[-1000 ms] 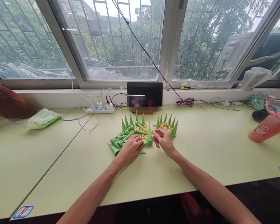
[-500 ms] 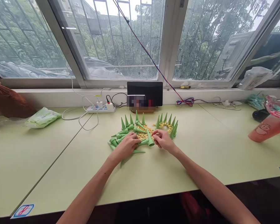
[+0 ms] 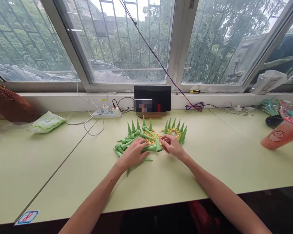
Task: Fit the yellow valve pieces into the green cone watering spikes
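Observation:
My left hand lies over a heap of green plastic cone spikes, its thumb apart from the fingers; part of the heap is hidden under it. To its right, my right hand has thumb and fingertips pinched together. Whatever they hold is too small to make out. Just left of those fingertips, one green spike lies with its wide end toward me. Small yellow pieces are piled between the spikes. More green spikes stand upright in a curve at the right, around further yellow pieces.
Behind the pile a dark tablet screen leans at the wall. A power strip with white cables sits to its left, near a green-white packet. On the right stands a tilted pink drink cup. Bundled wires lie along the wall.
My left hand has loosened, its thumb moving away from the fingers and toward me. My right hand stays pinched in nearly the same place. The camera view has shifted slightly.

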`<act>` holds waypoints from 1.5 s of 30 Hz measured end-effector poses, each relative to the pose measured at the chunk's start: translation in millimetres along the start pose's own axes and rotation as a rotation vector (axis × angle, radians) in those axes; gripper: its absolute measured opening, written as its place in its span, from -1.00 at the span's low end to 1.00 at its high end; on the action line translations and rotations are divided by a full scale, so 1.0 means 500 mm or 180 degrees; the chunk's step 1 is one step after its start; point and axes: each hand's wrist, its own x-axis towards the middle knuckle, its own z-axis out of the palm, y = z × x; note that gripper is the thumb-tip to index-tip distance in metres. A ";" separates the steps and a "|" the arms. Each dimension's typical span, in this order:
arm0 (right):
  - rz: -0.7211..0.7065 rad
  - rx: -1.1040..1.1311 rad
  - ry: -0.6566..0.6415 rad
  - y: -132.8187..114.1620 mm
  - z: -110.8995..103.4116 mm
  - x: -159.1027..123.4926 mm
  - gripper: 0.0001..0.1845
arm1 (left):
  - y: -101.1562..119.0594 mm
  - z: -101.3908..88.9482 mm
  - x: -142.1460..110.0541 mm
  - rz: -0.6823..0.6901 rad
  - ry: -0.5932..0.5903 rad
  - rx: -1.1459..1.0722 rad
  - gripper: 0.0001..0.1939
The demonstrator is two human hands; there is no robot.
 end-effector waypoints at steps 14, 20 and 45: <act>-0.0562 -0.0068 0.0438 0.011 0.016 -0.004 -0.72 | 0.067 0.039 0.007 0.0279 0.0156 0.0297 -0.83; -0.0536 -0.0170 0.0289 0.016 0.024 -0.009 -0.74 | 0.056 0.040 -0.016 0.0192 0.0217 0.0501 -0.79; -0.0583 -0.1425 -0.0843 0.020 0.016 -0.019 -0.95 | 0.044 0.058 0.004 0.0048 0.0887 -0.0001 -0.85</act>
